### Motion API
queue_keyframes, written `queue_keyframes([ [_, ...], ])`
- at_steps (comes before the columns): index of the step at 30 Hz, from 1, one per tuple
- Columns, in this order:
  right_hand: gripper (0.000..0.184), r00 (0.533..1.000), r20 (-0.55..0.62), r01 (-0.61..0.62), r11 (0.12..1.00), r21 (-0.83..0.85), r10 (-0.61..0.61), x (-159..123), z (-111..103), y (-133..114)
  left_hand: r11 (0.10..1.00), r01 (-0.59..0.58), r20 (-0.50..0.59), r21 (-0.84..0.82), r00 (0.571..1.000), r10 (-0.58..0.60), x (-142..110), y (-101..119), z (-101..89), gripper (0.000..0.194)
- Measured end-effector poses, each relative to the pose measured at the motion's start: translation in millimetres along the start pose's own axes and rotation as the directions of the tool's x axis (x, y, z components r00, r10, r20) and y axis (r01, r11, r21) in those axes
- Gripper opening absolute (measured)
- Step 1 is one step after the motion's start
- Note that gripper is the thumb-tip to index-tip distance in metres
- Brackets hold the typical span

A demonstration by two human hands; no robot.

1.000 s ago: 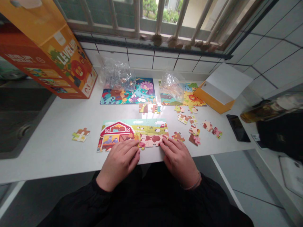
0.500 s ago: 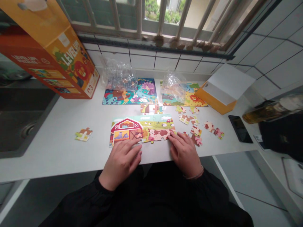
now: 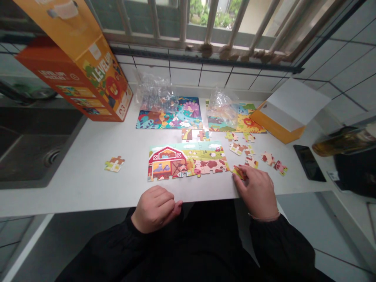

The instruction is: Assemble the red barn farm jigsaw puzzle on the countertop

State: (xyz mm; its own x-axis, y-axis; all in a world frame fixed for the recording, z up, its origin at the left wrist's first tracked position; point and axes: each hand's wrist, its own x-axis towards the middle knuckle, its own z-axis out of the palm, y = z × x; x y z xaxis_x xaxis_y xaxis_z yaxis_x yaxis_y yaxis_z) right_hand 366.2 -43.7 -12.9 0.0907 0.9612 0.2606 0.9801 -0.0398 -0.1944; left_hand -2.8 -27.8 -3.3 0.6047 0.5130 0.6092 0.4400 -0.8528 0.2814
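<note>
A partly joined farm puzzle (image 3: pixel 188 161) lies on the counter, showing a red barn, a brown-spotted cow and a tractor; its lower edge is uneven with tabs. My right hand (image 3: pixel 258 192) is at a yellow-green and brown puzzle piece (image 3: pixel 239 172) just right of the joined part, thumb and fingers closed on it. My left hand (image 3: pixel 155 208) rests curled at the counter's front edge, below the barn, with no piece showing in it. Several loose pieces (image 3: pixel 237 148) lie right of and above the puzzle. One loose piece (image 3: pixel 114 163) sits apart at the left.
Behind are two picture boards, a blue one (image 3: pixel 170 122) and a safari one (image 3: pixel 217 124), with clear plastic bags (image 3: pixel 160 94) on top. A tall orange box (image 3: pixel 102 84) stands left near the sink (image 3: pixel 38 156). An open box (image 3: pixel 277 127), phone (image 3: pixel 309 162) and bottle (image 3: pixel 331 145) are right.
My left hand has drawn back off the puzzle and curled up. My right hand has left the cow's side and moved right onto a loose piece. The view has shifted slightly left.
</note>
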Motion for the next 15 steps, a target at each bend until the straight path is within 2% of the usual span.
queue_keyframes([
  [7, 0.043, 0.994, 0.104, 0.029, 0.999, 0.041, -0.033, 5, -11, 9, 1.000, 0.016, -0.004, 0.020, 1.000, -0.016, -1, -1, 0.8, 0.029],
  [15, 0.029, 0.992, 0.113, 0.054, 0.998, 0.028, -0.057, -3, -14, 0, 0.999, 0.038, -0.002, 0.004, 0.999, -0.038, 0, -1, 1.7, 0.028],
])
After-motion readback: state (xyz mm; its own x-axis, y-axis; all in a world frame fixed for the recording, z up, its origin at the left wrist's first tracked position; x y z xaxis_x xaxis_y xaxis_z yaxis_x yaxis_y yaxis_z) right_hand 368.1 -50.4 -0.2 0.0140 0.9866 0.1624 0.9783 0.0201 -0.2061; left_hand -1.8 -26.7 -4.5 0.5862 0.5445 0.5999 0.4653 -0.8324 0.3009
